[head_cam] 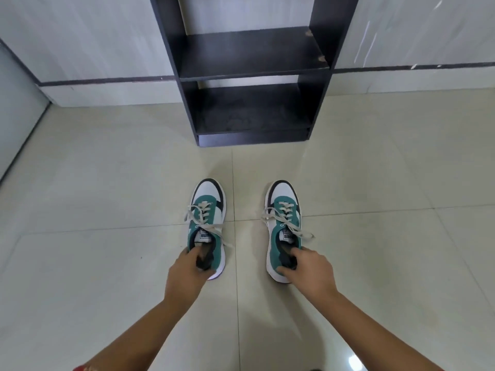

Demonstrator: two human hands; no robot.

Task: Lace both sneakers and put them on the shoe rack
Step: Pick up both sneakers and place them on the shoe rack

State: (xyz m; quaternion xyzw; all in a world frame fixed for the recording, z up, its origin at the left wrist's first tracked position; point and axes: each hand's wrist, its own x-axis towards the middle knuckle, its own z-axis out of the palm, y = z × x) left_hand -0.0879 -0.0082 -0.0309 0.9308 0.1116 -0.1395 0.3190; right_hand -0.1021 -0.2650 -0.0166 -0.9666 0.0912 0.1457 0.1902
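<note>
Both grips are closed on the sneakers at the heel end: our left hand (187, 274) pinches the collar of the left sneaker (207, 223), fingers inside the opening and thumb on the outer side, and our right hand (308, 271) does the same with the right sneaker (284, 228), thumb pressed against the white heel. We cannot tell whether the soles rest on the floor (107, 263) or sit just above it. The two sneakers stand side by side, apart, toes pointing away from us toward the rack (251, 76). Each is green and white with a dark toe cap, and each carries pale laces (201, 220) threaded through the eyelets, with loose ends hanging over the sides: on the left sneaker they spill to both sides, on the right one they trail to the left near the toe and to the right near the tongue.

Ahead of the sneakers, well apart from them, the dark rack stands on the floor against a pale wall (80, 36). Two of its shelves show, one above the other, and the edge of the upper shelf is chipped at its right end
</note>
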